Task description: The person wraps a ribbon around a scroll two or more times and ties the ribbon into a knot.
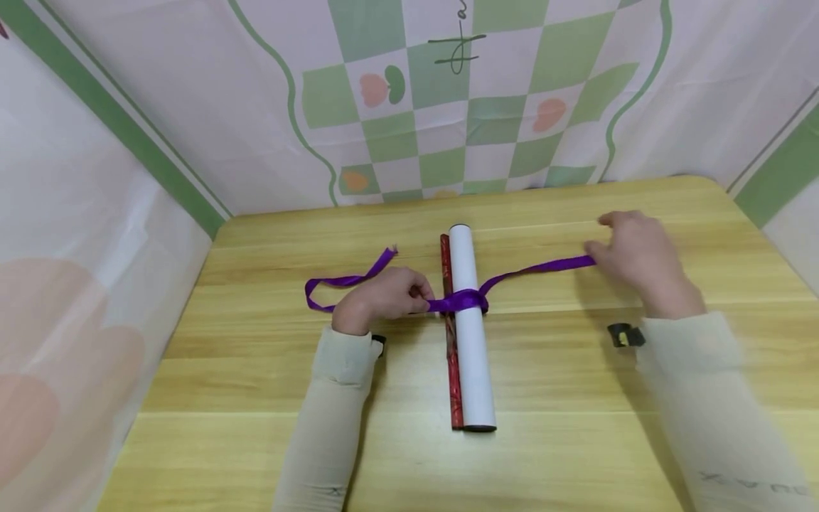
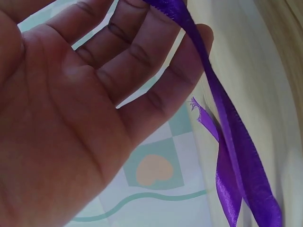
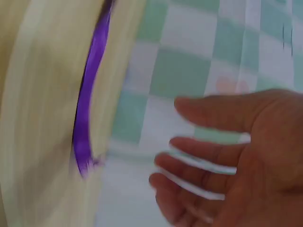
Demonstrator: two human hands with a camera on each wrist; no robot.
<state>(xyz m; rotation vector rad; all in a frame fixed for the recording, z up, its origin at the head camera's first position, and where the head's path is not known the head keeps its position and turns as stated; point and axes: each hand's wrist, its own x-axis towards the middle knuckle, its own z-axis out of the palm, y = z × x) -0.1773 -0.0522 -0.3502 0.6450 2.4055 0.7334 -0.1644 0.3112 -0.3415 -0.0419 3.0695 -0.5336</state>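
A purple ribbon point(image 1: 470, 299) is wrapped around a white tube point(image 1: 477, 366) and a slim, shiny red stick-like roll point(image 1: 455, 390) that lie side by side. My left hand point(image 1: 387, 295) pinches the ribbon just left of the bundle; its loose end curls back on the table beyond that hand. In the left wrist view, the ribbon point(image 2: 239, 142) trails past the fingers point(image 2: 163, 97). My right hand point(image 1: 640, 259) hovers over the right side, fingers apart. The right wrist view shows the frayed ribbon end point(image 3: 84, 142) separate from the right hand point(image 3: 265, 156), which holds nothing.
Everything lies on a light wooden table point(image 1: 256, 398). A fabric backdrop with green checks point(image 1: 441, 135) hangs along its far edge, and similar cloth point(image 1: 96, 235) covers the left side. Each sleeve carries a small black strap piece point(image 1: 625, 335) at the wrist.
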